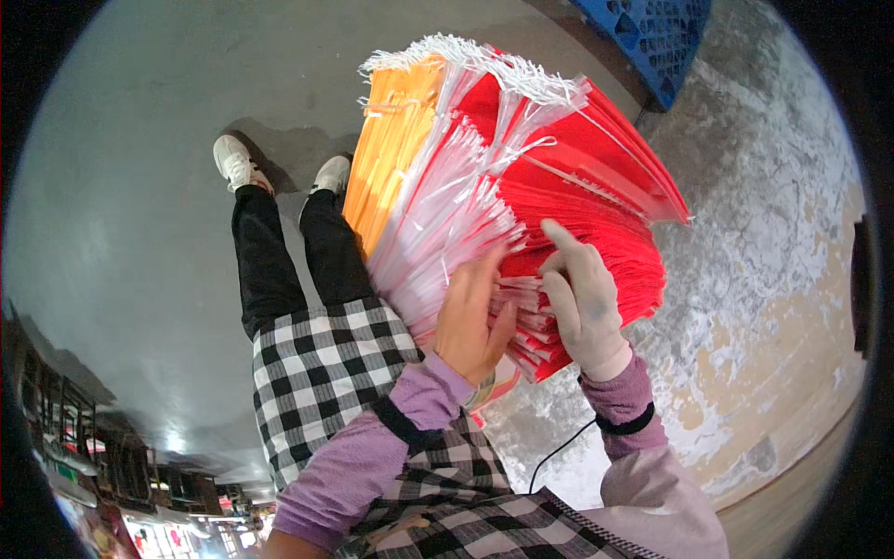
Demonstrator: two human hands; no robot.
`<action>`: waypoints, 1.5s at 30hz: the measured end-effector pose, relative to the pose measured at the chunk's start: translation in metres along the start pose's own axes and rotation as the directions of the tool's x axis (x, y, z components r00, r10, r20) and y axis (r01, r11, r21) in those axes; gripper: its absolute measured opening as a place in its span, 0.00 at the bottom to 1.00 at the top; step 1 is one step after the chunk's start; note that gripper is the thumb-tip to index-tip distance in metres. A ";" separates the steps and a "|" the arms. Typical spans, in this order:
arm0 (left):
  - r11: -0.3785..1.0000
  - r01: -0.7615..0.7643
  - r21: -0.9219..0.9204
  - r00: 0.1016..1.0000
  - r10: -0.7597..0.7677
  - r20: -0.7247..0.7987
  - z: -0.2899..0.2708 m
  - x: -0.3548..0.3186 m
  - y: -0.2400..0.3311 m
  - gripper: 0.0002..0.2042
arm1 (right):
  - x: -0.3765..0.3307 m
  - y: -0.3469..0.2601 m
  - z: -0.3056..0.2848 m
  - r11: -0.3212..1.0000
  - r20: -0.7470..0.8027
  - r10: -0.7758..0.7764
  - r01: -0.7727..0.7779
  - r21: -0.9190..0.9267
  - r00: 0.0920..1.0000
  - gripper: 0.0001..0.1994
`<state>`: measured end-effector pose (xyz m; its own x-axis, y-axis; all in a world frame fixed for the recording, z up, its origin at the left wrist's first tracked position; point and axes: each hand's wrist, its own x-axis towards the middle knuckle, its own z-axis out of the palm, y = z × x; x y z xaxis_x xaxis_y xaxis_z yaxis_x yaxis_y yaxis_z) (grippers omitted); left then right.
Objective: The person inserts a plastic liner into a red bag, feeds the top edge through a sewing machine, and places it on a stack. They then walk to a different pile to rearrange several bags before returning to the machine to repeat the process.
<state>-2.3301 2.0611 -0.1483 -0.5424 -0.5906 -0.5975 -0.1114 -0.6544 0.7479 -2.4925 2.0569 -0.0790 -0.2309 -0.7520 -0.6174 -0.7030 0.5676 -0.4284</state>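
A thick stack of red sheets [596, 219], fanned along its edges, lies in front of me. Beside it are clear plastic strips or sleeves [447, 214] with red edges and a bundle of yellow-orange sheets [396, 140]. White twisted cord ends [475, 58] fringe the far end. My bare left hand [473, 312] rests over the near edge of the clear plastic, fingers stretched and thumb apart. My right hand [587, 303], in a pale glove, is over the near side of the red stack, index finger stretched out and the others bent. Neither hand visibly grips anything.
A blue plastic pallet [656, 42] stands at the far right. A worn, patchy wall or floor surface [745, 279] runs along the right. My legs [270, 252] and white shoes [237, 163] are on the grey floor to the left. A thin black cable [559, 449] hangs near my right forearm.
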 end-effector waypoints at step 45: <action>0.963 -0.216 0.161 0.976 0.216 0.020 -0.002 -0.002 -0.015 0.22 | 0.014 -0.001 -0.005 0.968 0.129 -0.149 0.171 -0.182 0.980 0.20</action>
<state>-2.3263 2.0710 -0.1588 -0.5701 -0.7084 -0.4162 -0.1240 -0.4266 0.8959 -2.4988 2.0441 -0.0842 -0.0348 -0.7789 -0.6262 -0.8426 0.3598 -0.4007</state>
